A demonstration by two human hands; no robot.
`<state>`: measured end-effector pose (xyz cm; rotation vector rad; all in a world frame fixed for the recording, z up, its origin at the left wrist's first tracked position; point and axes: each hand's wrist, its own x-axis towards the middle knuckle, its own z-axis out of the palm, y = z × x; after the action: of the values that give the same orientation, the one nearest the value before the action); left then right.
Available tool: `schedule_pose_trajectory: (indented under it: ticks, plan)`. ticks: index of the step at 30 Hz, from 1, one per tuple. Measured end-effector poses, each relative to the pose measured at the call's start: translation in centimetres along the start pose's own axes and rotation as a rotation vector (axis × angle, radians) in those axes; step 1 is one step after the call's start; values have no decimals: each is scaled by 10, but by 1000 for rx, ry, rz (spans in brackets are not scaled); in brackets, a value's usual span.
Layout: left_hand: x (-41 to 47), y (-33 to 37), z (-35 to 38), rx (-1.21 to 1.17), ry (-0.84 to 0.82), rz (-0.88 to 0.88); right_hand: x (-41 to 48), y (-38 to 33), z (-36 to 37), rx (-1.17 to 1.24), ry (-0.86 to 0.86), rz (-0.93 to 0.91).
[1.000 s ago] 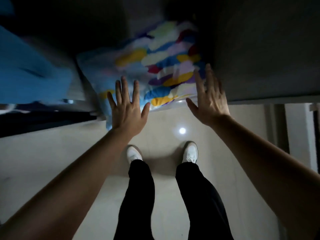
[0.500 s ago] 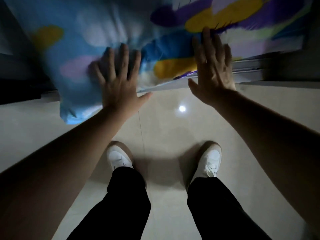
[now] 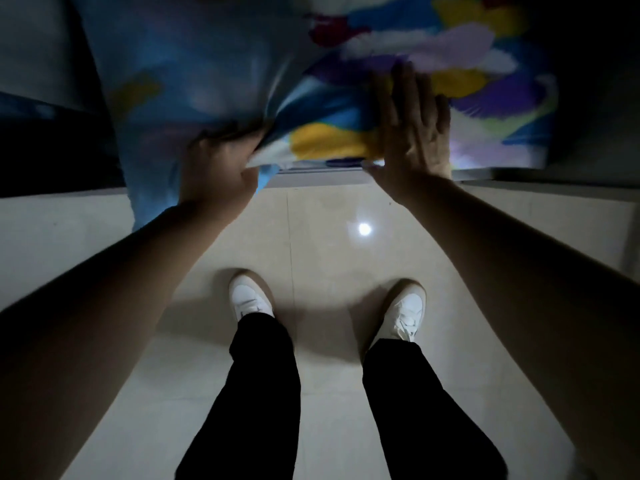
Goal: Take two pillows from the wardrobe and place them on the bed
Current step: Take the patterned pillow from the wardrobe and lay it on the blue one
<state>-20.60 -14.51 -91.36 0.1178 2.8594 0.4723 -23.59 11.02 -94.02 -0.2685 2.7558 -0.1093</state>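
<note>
Pillow (image 3: 346, 98) long axis left-right; left hand (image 3: 216, 171) gripping, right hand (image 3: 414, 133) flat.

no readable text, labels or signs

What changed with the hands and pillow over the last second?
The left hand went from open and flat to closed on a bunch of the pillow cover. The pillow now fills more of the view, its blurred left end hanging past the wardrobe edge. The right hand stays open, flat against the fabric. The feet stay apart on the floor.
</note>
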Motion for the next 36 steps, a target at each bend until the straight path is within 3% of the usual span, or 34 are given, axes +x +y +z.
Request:
schedule_pose_trajectory:
  ticks: [7,14,21,36]
  plan:
    - [-74,12,-56,169,-250,5,-54,-32,-62,89,-119,-66]
    - [-110,84,-80,285,-180,8,-147,-45,-107,231,-141,50]
    - [-138,147,-157,244,-375,100,-235,-41,-180,168,-216,197]
    - [-240,274,-385,404,-191,378,-423,-45,-402,229,-12,276]
